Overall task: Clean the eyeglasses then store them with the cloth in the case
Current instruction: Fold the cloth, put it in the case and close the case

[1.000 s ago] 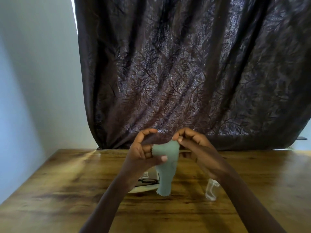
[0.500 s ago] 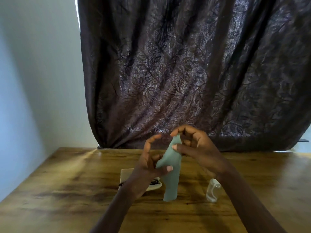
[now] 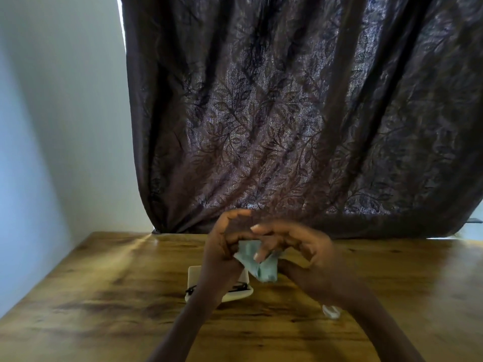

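Both hands hold a pale green cleaning cloth (image 3: 261,265) above the wooden table (image 3: 104,296). My left hand (image 3: 222,252) grips its left side and my right hand (image 3: 295,249) pinches it from the right, fingers blurred. The cloth is bunched into folds between them. Below my left wrist lies an open cream eyeglass case (image 3: 193,278), and black eyeglasses (image 3: 239,286) rest inside it, partly hidden by my forearm.
A small clear bottle (image 3: 332,310) lies on the table under my right forearm. A dark leaf-patterned curtain (image 3: 287,126) hangs behind the table's far edge. A pale wall (image 3: 52,126) stands on the left.
The cloth hung long from my fingers before; now it is gathered shorter and bunched between both hands. The hands have moved closer together and slightly lower.
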